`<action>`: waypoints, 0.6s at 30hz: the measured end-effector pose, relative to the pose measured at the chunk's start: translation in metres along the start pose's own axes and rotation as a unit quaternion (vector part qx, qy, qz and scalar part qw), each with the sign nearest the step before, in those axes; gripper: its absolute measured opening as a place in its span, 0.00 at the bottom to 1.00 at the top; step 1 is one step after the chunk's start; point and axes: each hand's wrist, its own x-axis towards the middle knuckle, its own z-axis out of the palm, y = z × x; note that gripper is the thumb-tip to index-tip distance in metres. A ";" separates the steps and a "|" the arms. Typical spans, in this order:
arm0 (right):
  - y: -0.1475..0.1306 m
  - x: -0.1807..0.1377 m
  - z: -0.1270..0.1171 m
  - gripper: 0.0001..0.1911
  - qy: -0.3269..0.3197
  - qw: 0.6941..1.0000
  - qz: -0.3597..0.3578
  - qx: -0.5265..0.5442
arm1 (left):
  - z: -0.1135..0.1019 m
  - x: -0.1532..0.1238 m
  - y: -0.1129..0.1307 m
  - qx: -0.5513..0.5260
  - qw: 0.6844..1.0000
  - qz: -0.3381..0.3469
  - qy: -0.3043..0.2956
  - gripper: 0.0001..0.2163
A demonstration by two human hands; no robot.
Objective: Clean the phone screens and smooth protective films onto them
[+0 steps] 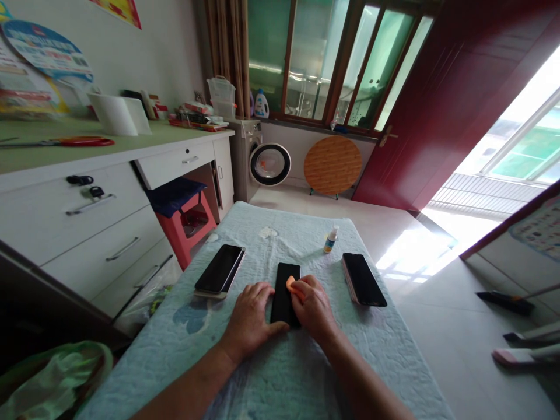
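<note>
A black smartphone (281,294) lies screen up on the quilted light-blue cloth (280,233) in front of me. My left hand (250,315) steadies it, fingers along its left edge and thumb at its lower end. Closed around a small orange cloth (290,283), my right hand (315,304) presses it to the right part of the screen. To the left, a second dark phone (221,268) rests on a flat pale item. Another phone (365,280) lies at the right, also on top of something flat. Beyond them stands a small spray bottle (331,240).
On the left are a white drawer desk (96,233), red-handled scissors (85,142) and a red stool (186,221). A washing machine (245,137) has its round door open. A round wooden board (332,165) leans at the back wall. A green bin (102,361) sits lower left.
</note>
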 end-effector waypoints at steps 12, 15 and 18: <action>0.007 0.003 -0.004 0.09 -0.012 0.999 0.049 0.004 | -0.004 0.004 -0.004 -0.041 0.999 -0.007 -0.022 0.42; 0.009 0.003 -0.002 0.10 0.020 1.000 0.013 0.018 | -0.007 0.005 -0.005 -0.056 0.997 0.004 -0.045 0.42; 0.007 0.003 -0.002 0.17 0.059 0.998 -0.036 0.010 | -0.009 0.006 -0.005 -0.068 0.996 0.008 -0.057 0.42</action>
